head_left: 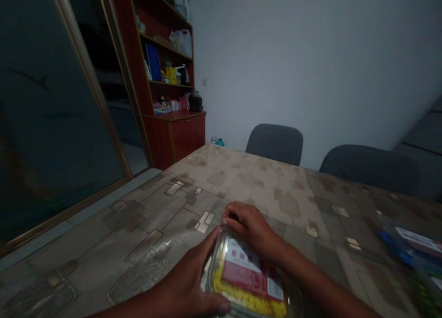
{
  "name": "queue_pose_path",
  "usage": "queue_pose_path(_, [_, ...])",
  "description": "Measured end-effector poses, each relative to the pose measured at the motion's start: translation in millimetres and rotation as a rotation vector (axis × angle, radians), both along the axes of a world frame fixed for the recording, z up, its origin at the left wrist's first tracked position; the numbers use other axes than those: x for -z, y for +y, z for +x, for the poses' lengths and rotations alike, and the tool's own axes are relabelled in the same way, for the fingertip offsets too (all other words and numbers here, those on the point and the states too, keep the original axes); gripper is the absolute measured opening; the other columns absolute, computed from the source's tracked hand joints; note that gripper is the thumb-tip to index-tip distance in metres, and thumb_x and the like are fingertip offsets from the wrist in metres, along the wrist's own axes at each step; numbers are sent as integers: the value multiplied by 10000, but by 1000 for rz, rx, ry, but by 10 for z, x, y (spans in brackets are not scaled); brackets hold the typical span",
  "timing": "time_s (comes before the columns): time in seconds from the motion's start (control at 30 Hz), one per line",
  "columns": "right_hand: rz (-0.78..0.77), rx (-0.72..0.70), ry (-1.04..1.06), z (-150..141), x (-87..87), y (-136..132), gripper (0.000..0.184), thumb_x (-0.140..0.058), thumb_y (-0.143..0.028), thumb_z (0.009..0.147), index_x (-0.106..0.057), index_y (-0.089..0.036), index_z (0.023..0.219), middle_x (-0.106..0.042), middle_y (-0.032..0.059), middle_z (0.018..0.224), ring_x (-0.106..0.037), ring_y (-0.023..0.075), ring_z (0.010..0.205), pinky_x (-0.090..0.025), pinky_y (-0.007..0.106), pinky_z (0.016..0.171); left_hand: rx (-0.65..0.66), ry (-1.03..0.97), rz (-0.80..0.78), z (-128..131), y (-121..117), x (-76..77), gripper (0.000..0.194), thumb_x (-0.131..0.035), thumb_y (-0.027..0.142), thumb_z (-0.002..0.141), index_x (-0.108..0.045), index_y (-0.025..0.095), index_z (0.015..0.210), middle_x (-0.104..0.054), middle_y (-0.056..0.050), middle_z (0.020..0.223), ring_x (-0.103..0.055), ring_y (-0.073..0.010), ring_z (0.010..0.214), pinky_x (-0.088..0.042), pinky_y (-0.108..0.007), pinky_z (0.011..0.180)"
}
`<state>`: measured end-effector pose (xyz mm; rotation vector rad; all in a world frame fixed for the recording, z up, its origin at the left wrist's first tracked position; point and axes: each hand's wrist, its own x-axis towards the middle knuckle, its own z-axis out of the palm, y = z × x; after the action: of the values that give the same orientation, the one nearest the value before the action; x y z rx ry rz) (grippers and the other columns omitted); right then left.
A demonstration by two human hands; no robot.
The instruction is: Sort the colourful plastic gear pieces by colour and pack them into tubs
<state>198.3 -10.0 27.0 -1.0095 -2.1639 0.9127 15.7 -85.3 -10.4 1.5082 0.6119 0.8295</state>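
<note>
A clear plastic food box (253, 304) with something yellow inside is at the bottom middle, near the table's front. On its lid is a red and white label (247, 267) with printed characters. My left hand (193, 279) grips the box's left side, thumb on the near edge and fingers along the wall, mostly hidden. My right hand (247, 223) reaches across the far end, its fingers curled and pinched at the far left corner of the lid. What exactly the right fingertips hold there is hard to see.
A patterned cloth (221, 175) covers the table. Blurred plastic packages (410, 244) lie at the right edge. Behind stand two grey chairs (274, 143). A red-brown shelf cabinet (174, 136) and a sliding glass door (51, 124) are at left.
</note>
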Motion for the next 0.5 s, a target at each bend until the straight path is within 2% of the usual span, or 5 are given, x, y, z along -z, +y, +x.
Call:
queue_pose_path(0.07, [-27,-8,-9,88,-5,19,37,-616,-153,857,-616,-189,851,-561,-35,730,-511,141,696,-355,259,668,-1,-8,-25,11,-17,0,959,-807,437,746,-278,266,1527,-456,-144,1497,-538,-379,1255,-477,-476,984])
queue_pose_path(0.13, [-83,-29,-12,226,3,37,87,-607,-192,857,-636,-189,940,-573,-38,729,-509,136,672,-365,249,636,7,3,-68,15,-30,-10,951,-796,444,759,-270,268,1532,-451,-137,1506,-497,-383,1304,-472,-473,999])
queue_pose_path(0.27, [-213,-35,4,630,87,-22,158,-572,-309,881,-654,-181,839,-619,-9,749,-538,139,680,-396,244,615,4,97,-76,-6,-50,-45,993,-788,468,765,-215,284,1556,-446,-125,1522,-476,-375,1332,-413,-507,1077])
queue_pose_path(0.43, [-238,135,42,1035,255,-329,139,-625,-309,835,-676,-184,871,-595,3,778,-537,157,706,-395,265,626,-60,257,-79,-72,-58,8,1042,-779,548,730,-204,304,1564,-412,-114,1553,-391,-410,1389,-318,-559,1140])
queue_pose_path(0.5, [-195,203,71,1073,291,-430,113,-621,-262,819,-685,-191,879,-585,9,813,-539,169,742,-405,282,660,-139,324,-43,-85,-19,35,955,-735,586,751,-271,308,1538,-377,-107,1574,-338,-414,1416,-304,-562,1144])
